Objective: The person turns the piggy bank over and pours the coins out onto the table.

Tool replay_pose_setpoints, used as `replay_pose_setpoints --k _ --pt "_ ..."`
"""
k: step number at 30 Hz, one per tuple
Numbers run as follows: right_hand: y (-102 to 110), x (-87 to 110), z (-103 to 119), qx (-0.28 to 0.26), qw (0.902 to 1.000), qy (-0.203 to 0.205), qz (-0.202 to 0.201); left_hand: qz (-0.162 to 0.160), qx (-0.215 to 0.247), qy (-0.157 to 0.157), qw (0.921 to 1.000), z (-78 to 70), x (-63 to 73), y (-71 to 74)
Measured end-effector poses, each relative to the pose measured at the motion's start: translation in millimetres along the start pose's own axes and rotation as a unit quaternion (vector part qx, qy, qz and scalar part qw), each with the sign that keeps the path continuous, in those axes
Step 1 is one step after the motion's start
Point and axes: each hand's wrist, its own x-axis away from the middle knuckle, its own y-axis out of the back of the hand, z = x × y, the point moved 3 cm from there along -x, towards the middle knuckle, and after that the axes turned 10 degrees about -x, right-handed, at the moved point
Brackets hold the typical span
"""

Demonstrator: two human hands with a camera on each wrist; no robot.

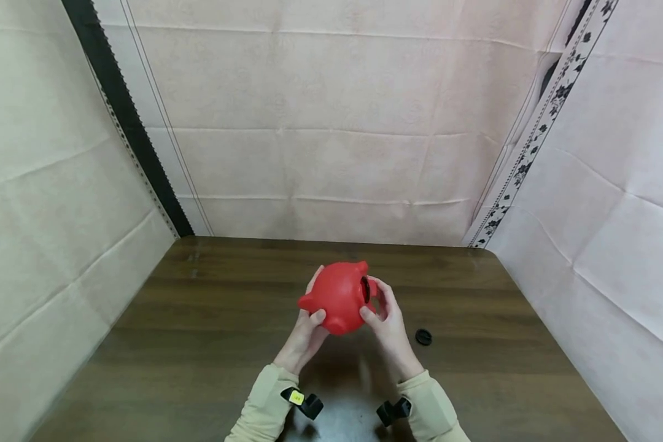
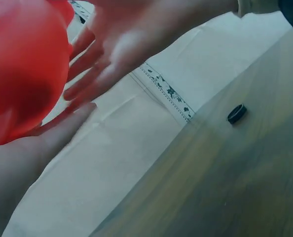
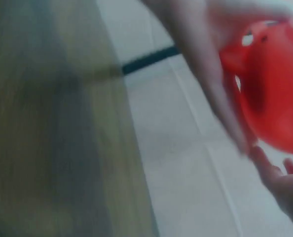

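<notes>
Both hands hold a red piggy bank (image 1: 337, 294) up over the table, tilted so a dark oval opening faces right. My left hand (image 1: 304, 341) grips its left and lower side, thumb at the front. On the right, my right hand (image 1: 389, 325) grips it beside the opening, thumb in front and fingers behind. The left wrist view shows the smooth red body (image 2: 23, 64) close up, with part of it cut off. A small round black plug (image 1: 423, 337) lies on the tabletop to the right of the right hand.
The brown wood-grain table (image 1: 199, 344) has rounded far corners. Pale creased cloth (image 1: 309, 123) hangs behind it and along both sides. A black strip (image 1: 132, 123) runs down the left corner, and a leaf-patterned border (image 1: 536, 135) down the right.
</notes>
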Motion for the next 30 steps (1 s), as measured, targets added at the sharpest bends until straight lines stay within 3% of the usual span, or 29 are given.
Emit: replay_pose_setpoints --k 3,6,10,12,15,17,19,21,23,25,27,29,30 --pt "8 -1.3 4 0.066 0.9974 0.022 0.018 -0.018 -0.05 -0.001 0.9986 -3.6 -1.5 3.5" --pt "13 -2.6 14 0.139 0.9884 0.054 0.027 -0.031 -0.103 0.002 0.9942 -6.2 -4.5 7.1" --pt "9 -6.6 34 0.259 0.9589 0.076 0.088 -0.039 -0.189 0.014 0.981 -8.0 -7.2 11.3" --pt "2 -9.0 41 0.327 0.9307 0.089 0.137 -0.038 -0.235 0.017 0.9712 -8.4 -7.8 12.5" --pt "-7 -11.4 47 0.433 0.874 0.106 0.192 -0.031 -0.292 0.024 0.9556 -8.4 -8.6 13.4" --pt "-12 -11.6 47 0.494 0.8352 0.122 0.208 -0.021 -0.32 0.03 0.9466 -8.5 -9.7 12.9" --pt "-14 -10.3 44 0.524 0.8154 0.119 0.215 -0.012 -0.346 0.038 0.9374 -8.7 -10.4 12.2" --pt "-15 -8.1 40 0.529 0.8137 0.104 0.217 -0.007 -0.368 0.048 0.9286 -9.2 -10.8 11.2" --pt "-16 -6.2 33 0.526 0.8187 0.081 0.215 -0.009 -0.398 0.053 0.9158 -10.2 -10.8 10.1" --pt "-16 -4.7 26 0.52 0.8247 0.063 0.212 -0.013 -0.438 0.055 0.8972 -11.8 -10.9 8.7" --pt "-16 -4.2 19 0.512 0.8326 0.053 0.204 -0.017 -0.485 0.05 0.8728 -14.1 -11.6 6.8" --pt "-15 -4.2 13 0.495 0.8458 0.047 0.194 -0.019 -0.524 0.044 0.8503 -17.3 -12.7 4.4" --pt "-15 -4.3 10 0.482 0.8543 0.048 0.189 -0.019 -0.534 0.042 0.8441 -19.0 -13.4 3.3"
